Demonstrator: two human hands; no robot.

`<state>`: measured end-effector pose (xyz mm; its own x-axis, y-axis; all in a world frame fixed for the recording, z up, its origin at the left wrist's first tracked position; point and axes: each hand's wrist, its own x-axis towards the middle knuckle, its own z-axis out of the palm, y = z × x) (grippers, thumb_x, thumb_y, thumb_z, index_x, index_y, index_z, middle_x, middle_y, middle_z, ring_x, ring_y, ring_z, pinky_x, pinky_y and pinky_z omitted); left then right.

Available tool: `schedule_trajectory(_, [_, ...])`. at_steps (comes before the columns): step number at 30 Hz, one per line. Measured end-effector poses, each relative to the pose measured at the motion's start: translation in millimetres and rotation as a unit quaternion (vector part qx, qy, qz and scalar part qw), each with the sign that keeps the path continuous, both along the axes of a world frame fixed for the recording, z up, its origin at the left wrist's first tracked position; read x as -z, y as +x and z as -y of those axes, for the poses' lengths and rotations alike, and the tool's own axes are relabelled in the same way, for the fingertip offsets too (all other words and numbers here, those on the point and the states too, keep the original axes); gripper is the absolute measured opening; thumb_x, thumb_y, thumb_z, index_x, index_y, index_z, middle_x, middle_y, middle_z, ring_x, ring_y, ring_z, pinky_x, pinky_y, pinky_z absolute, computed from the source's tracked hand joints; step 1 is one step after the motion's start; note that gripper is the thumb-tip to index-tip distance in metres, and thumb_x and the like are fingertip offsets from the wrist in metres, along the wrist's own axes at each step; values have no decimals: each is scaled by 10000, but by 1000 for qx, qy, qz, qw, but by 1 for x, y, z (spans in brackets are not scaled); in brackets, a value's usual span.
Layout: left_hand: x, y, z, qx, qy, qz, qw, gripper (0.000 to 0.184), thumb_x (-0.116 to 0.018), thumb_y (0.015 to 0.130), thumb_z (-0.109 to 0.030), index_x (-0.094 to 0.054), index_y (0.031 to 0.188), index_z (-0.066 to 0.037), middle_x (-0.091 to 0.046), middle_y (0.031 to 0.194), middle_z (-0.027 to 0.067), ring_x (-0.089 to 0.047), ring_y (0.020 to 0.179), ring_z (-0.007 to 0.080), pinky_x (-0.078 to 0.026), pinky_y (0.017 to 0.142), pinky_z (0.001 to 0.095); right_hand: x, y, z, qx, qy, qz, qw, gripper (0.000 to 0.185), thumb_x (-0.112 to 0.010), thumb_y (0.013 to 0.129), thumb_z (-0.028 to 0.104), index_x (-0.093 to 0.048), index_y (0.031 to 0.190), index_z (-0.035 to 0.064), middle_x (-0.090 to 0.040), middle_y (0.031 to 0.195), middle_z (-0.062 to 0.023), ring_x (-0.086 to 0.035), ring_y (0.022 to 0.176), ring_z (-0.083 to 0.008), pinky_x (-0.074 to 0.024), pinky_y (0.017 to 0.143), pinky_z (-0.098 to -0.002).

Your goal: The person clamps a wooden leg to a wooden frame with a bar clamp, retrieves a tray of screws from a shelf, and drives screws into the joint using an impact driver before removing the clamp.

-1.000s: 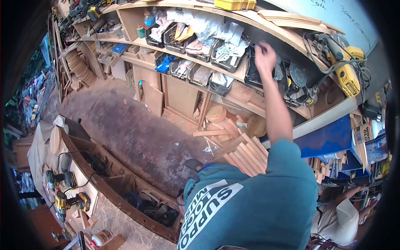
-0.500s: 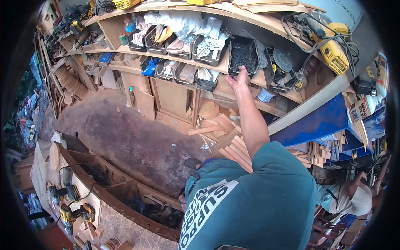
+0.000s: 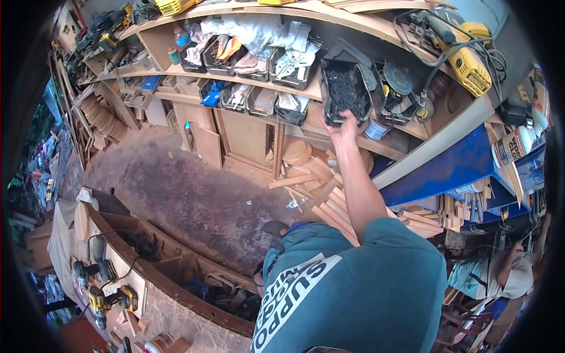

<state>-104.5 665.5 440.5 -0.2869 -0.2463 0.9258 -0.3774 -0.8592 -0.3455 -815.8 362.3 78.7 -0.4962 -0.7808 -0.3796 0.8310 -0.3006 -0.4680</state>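
Observation:
My right hand [image 3: 345, 130] grips the near edge of a black plastic bin [image 3: 328, 93], its fingers closed over the rim. The bin is tilted toward me and juts out past the shelf's front edge. Inside it lies a heap of small dark pieces [image 3: 346, 88], which look like screws, though they are too small to tell for sure. My left hand cannot be made out; my torso fills the lower part of the view. Left of the held bin stands another black bin [image 3: 292, 81] with white packets in it.
A grinding disc [image 3: 398, 79] lies among tools right of the held bin. A yellow corded power tool [image 3: 469, 69] rests on the upper shelf. Wood offcuts [image 3: 312, 176] are piled below. Cordless drills [image 3: 101, 299] sit on the bench at lower left. Another person [image 3: 511, 273] is at far right.
My right hand has drawn the black bin toward me, out from the shelf and slightly lower. The bin now tips more, and its dark contents show more fully.

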Motion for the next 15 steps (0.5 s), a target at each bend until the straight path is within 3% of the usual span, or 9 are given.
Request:
schedule_trajectory(4, [5,-6,-9,-20,1,-4,1000,578,-470,1018,-604,-725,907,-98,-668,777,123,-629,722,319,-480,677,472,-17,25,-62,0,5,-24,1000,456,-608,770,43,-549,1221,68,-626,1184,-148,-600,1132,-356,-425,1034,-719])
schedule_trajectory(6, [11,-8,-42,-64,15,-10,998,578,-470,1018,-604,-725,905,-97,-667,776,123,-628,722,319,-480,677,472,8,13,-87,-73,-23,-10,997,341,-632,781,52,-584,1117,84,-618,1183,-130,-587,1130,-342,-448,1008,-688])
schedule_trajectory(7, [12,-13,-78,-107,22,-12,994,579,-470,1018,-604,-725,904,-97,-667,776,124,-627,722,320,-479,677,472,4,14,-104,-107,-30,-31,993,253,-650,789,57,-587,1031,92,-612,1171,-115,-578,1127,-331,-451,1008,-652])
schedule_trajectory(9, [7,-37,-187,-235,37,-9,971,580,-470,1018,-604,-724,902,-96,-666,775,124,-627,721,320,-479,678,472,7,20,-130,-143,-11,-27,989,272,-656,784,67,-607,1050,99,-626,1231,-120,-547,1202,-323,-452,1017,-635])
schedule_trajectory(11, [-10,-103,-306,-385,51,3,922,581,-471,1018,-603,-724,901,-95,-665,774,125,-626,721,320,-479,678,472,12,26,-150,-192,31,-76,978,444,-654,783,85,-607,1224,85,-644,1281,-130,-594,1212,-324,-473,999,-609])
schedule_trajectory(13, [-6,-115,-307,-492,-2,-249,834,618,-468,983,-650,-688,1313,-175,-733,1198,111,-689,1063,348,-522,936,451,15,48,-165,-314,8,-93,945,506,-630,787,112,-583,1287,57,-663,1268,-132,-633,1181,-308,-518,963,-565])
schedule_trajectory(14, [-10,-105,-314,-419,-55,-271,865,692,-467,949,-709,-670,1350,-183,-717,1258,95,-666,1150,336,-486,1013,466,14,63,-171,-363,-13,-109,925,501,-618,786,116,-583,1282,51,-666,1265,-138,-645,1165,-304,-544,935,-546])
schedule_trajectory(15, [-8,-103,-315,-432,-56,-247,866,689,-470,946,-712,-673,1348,-190,-711,1276,83,-654,1176,329,-463,1038,463,23,79,-171,-405,-3,-122,906,502,-616,781,115,-584,1278,52,-671,1247,-140,-654,1142,-305,-555,902,-528])
